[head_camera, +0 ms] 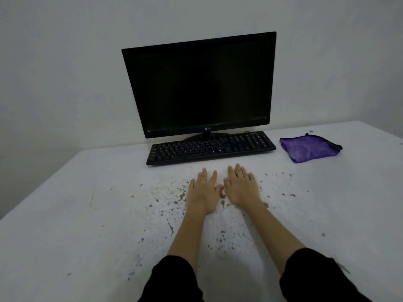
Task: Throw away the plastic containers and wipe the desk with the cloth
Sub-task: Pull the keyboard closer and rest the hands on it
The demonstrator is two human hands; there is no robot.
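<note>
A: We see the white counter (76,214), speckled with brown stains, and on it the dark LG monitor (200,83) with the black keyboard (210,148) in front.

B: We spot the purple cloth (309,148) folded right of the keyboard, untouched. Our left hand (202,192) and right hand (241,186) lie flat side by side just before the keyboard, fingers straight, holding nothing.

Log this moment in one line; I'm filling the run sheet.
left hand flat on desk | right hand flat | cloth untouched | containers unseen
</note>
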